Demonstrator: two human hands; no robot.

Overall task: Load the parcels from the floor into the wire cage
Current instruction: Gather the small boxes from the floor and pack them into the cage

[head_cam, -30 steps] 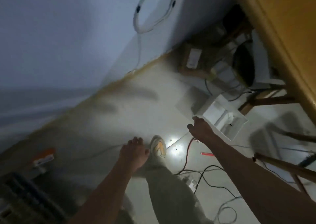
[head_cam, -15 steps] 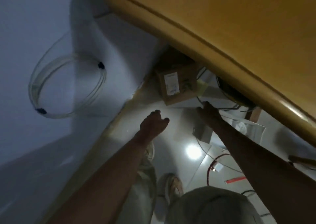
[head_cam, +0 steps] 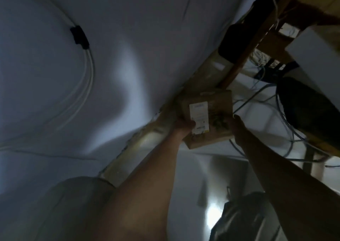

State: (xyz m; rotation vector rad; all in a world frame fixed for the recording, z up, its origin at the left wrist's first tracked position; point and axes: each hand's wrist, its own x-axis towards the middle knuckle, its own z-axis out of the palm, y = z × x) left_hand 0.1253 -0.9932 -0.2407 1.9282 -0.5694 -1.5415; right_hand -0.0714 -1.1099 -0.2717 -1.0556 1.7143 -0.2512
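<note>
A brown cardboard parcel (head_cam: 215,104) with a white label lies on the floor against the skirting under a wooden table. My left hand (head_cam: 184,127) grips its left side, thumb over the top by the label. My right hand (head_cam: 236,125) is against its right side, fingers mostly hidden behind the box edge. The wire cage is out of view.
Wooden table legs (head_cam: 244,56) stand just beyond the parcel. A tangle of cables (head_cam: 261,93) and a dark round object (head_cam: 305,108) lie to the right. The white wall (head_cam: 128,47) with a looped cable (head_cam: 88,66) fills the left. My knees are at the bottom.
I have crouched lower and reached under the table. Both hands went from hanging free in the air to the two sides of the cardboard parcel.
</note>
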